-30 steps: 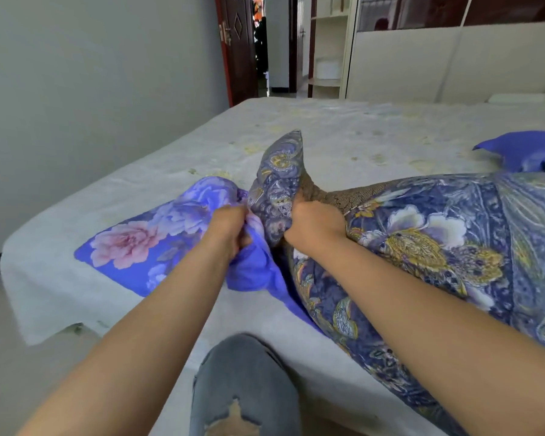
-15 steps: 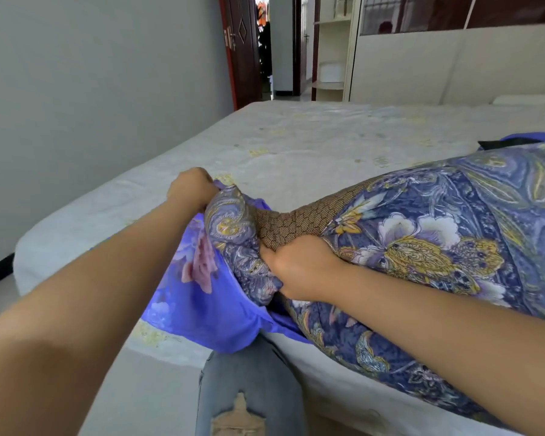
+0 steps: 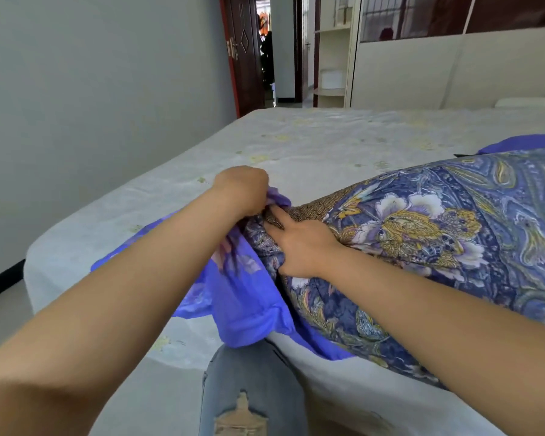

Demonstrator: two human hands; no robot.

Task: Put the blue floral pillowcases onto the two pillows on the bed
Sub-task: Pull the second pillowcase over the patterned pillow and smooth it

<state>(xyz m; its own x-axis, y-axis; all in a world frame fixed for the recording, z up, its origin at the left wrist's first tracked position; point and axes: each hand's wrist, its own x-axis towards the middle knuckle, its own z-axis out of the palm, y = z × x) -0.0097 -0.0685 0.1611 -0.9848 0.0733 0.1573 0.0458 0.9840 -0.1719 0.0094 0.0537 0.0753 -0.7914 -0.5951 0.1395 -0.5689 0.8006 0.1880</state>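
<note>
Left hand (image 3: 241, 190): fist bunched on the mouth of the thin blue floral fabric pillowcase (image 3: 243, 294), lifting it over the pillow's end. Right hand (image 3: 302, 243): forefinger out, other fingers curled into the corner of the plump paisley-patterned blue and yellow pillow (image 3: 422, 247), pressing it inward. Both lie at the near edge of the pale-sheeted bed (image 3: 312, 146), case hanging over that edge.

Step, as judged: feeding the first corner into the opening. Next: drive the corner deep, then draw the case along the pillow.
</note>
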